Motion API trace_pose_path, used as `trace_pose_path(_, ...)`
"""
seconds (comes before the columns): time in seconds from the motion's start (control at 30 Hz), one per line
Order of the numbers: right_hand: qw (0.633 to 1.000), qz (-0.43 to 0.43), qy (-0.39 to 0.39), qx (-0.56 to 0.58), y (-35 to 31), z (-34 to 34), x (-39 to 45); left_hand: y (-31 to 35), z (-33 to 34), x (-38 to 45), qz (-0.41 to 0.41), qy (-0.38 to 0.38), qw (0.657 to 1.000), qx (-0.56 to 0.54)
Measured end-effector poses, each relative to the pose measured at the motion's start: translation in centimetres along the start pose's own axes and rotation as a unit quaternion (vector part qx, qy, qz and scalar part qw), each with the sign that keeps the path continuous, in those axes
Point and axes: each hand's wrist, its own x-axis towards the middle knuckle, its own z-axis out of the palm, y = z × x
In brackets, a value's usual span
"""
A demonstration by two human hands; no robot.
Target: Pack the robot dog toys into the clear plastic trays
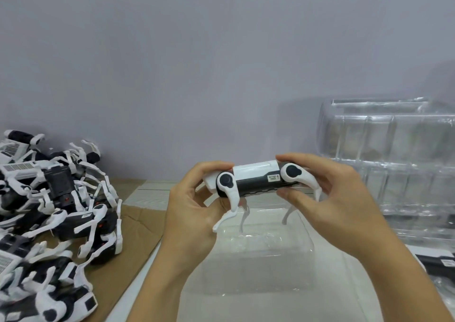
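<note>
centre of frame: one toy dog (256,180) is held level by both hands, legs hanging down above a clear tray (258,255) on the table (147,193). left hand (194,213) grips its left end, fingers curled round it. right hand (332,198) grips the right end, thumb below, fingers on top. lower left: a heap of dogs (54,220) on cardboard (133,238). right: stacked trays (394,161).
</note>
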Motion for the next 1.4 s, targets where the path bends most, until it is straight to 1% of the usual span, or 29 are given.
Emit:
trace_pose_path(0.2,1.0,-0.008,-0.005,0.029,-0.1,-0.2,0.0,-0.1,-0.1,-0.1,0.007,-0.013,1.0,0.005)
trace_pose_path(0.3,0.999,0.004,-0.01,0.035,0.1,-0.3,0.0,-0.1,-0.1,-0.1,0.003,-0.009,1.0,0.002)
trace_pose_path(0.43,0.997,0.045,-0.037,0.045,0.4,-0.2,-0.1,0.0,0.0,0.0,-0.005,0.001,1.0,-0.01)
trace_pose_path(0.57,0.991,0.081,-0.078,0.066,0.7,0.3,-0.5,0.3,0.2,0.0,0.003,0.011,1.0,0.013)
trace_pose_path(0.63,0.988,0.111,-0.075,0.083,0.8,0.8,-0.5,0.5,0.3,-0.1,-0.002,0.019,1.0,0.015)
trace_pose_path(0.73,0.973,0.157,-0.068,0.152,0.8,1.7,-0.5,0.5,0.5,-0.1,-0.007,0.039,0.999,0.028)
trace_pose_path(0.9,0.965,0.181,-0.077,0.173,1.2,2.1,-0.5,0.4,0.8,0.1,-0.019,0.076,0.996,0.029)
trace_pose_path(1.03,0.97,0.166,-0.071,0.164,1.1,2.0,-0.5,0.1,0.5,0.2,-0.03,0.073,0.997,0.01)
trace_pose_path(1.13,0.976,0.114,-0.062,0.173,0.7,1.3,-0.4,-0.5,0.3,0.1,-0.055,0.064,0.994,-0.071)
trace_pose_path(1.23,0.976,0.084,-0.052,0.196,0.1,0.9,-0.3,-1.0,0.6,-0.1,-0.086,0.072,0.982,-0.15)
trace_pose_path(1.4,0.981,0.078,-0.053,0.169,-0.2,0.9,-0.2,-1.4,0.8,-0.2,-0.089,0.075,0.979,-0.169)
